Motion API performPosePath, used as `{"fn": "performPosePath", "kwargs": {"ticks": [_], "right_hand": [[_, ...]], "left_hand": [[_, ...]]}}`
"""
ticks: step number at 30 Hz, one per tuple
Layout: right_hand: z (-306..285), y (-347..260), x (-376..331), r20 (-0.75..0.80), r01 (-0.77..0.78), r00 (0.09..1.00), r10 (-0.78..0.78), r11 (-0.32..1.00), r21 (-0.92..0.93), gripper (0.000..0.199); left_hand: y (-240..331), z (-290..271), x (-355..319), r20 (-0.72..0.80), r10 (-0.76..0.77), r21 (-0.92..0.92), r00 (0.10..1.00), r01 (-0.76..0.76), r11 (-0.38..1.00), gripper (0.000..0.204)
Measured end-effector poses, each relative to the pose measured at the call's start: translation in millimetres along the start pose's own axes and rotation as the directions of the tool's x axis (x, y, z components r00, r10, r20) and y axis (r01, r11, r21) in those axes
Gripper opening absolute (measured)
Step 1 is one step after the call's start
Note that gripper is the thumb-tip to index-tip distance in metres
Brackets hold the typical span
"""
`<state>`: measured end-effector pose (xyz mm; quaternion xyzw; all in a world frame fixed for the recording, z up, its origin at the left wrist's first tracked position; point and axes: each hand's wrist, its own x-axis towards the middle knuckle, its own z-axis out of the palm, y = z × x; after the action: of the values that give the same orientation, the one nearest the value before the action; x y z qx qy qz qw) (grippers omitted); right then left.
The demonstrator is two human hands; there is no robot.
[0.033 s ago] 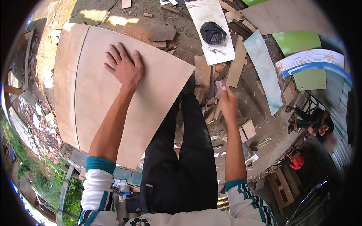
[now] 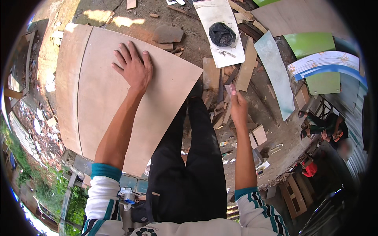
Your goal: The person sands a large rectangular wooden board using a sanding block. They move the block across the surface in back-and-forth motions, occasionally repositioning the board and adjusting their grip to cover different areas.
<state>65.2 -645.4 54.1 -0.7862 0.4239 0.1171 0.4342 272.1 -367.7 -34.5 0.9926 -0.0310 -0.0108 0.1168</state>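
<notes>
A large light-brown wood panel (image 2: 157, 92) lies to the left of my legs, with a dark seam line running down near its left edge. My left hand (image 2: 136, 69) rests on the upper part of the panel, palm down and fingers spread. My right hand (image 2: 238, 108) is off the panel, to the right of my legs. Its fingers are closed around a small flat brownish block (image 2: 230, 89), thumb along the top; the block's exact kind is unclear.
Scrap wood strips (image 2: 247, 65) lie scattered on the dirt ground past my right hand. A black plastic bag (image 2: 222, 34) sits on a white board (image 2: 232, 57). A pale narrow board (image 2: 275, 74) and green panels (image 2: 311, 43) lie farther right. A person (image 2: 328, 126) sits at the right.
My left hand has slid slightly to the right across the panel, still flat on it. My right hand keeps its place and its hold on the block.
</notes>
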Motion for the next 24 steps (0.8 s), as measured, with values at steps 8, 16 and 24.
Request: {"fn": "performPosePath", "kwargs": {"ticks": [8,16,24], "right_hand": [[-23,-16,24,-0.068,-0.001,0.997,0.021,0.958,0.288,0.052],[24,-33,64,0.089,0.148,0.982,-0.166,0.974,0.174,0.050],[90,-64,89,0.346,0.729,0.652,-0.675,0.683,-0.041,0.040]], "left_hand": [[148,-40,-77,0.681,0.706,-0.476,0.194,-0.615,0.629,0.053],[62,0,-57,-0.050,0.161,-0.142,0.986,-0.166,0.976,0.059],[23,16,-52,-0.152,-0.451,-0.018,0.879,0.454,0.891,0.074]]}}
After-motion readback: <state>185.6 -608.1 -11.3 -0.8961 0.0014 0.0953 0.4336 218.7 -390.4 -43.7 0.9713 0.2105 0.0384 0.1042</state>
